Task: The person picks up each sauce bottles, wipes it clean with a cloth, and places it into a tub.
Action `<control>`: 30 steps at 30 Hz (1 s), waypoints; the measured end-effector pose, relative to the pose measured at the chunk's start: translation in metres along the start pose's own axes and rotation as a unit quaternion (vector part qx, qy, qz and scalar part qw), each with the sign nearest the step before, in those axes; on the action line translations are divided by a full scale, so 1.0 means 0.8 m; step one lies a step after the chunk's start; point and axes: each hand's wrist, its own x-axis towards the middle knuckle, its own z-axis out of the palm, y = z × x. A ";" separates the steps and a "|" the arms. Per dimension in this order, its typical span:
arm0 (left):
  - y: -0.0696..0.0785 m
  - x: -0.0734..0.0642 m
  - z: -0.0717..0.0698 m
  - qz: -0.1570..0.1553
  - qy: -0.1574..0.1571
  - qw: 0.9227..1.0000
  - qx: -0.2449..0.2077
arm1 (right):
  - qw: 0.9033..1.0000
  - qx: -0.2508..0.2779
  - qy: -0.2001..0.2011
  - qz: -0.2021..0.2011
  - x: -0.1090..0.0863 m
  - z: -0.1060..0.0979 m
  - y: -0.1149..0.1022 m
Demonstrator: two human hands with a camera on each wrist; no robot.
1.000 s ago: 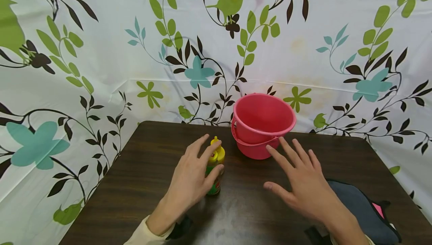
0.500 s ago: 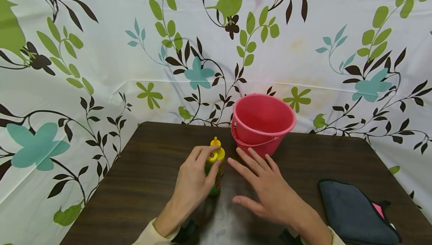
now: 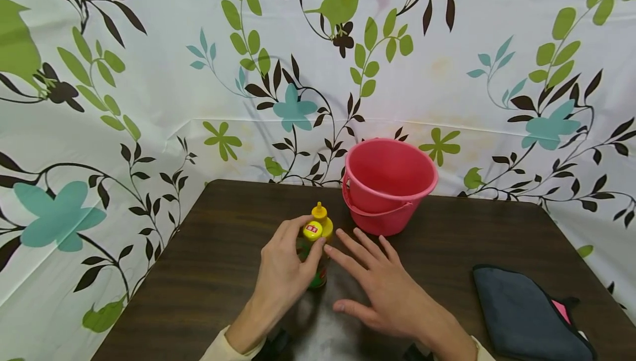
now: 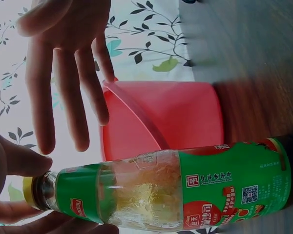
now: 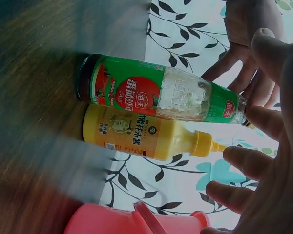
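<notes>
A glass ketchup bottle (image 5: 185, 100) with a green label and yellow cap stands upright on the dark table. My left hand (image 3: 283, 264) pinches its neck just below the cap, thumb on one side and fingers on the other. Right behind the ketchup bottle is a yellow mustard squeeze bottle (image 5: 171, 141) with a pointed nozzle, partly hidden in the head view. Fingers spread, my right hand (image 3: 382, 289) hovers to the right of both bottles and holds nothing.
A pink bucket (image 3: 387, 220) with its handle down stands at the back of the table (image 3: 223, 228). A dark grey cloth pouch (image 3: 526, 311) with a pink patch lies at the right. A leaf-patterned sheet (image 3: 149, 129) hangs behind.
My left hand's fingers have closed in around the ketchup bottle's neck. My right hand has moved left, from beside the pouch to near the bottles, staying spread.
</notes>
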 end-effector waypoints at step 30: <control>0.050 0.002 0.031 0.120 -0.043 0.990 -0.063 | 0.984 -0.106 0.115 0.083 -0.080 -0.058 0.047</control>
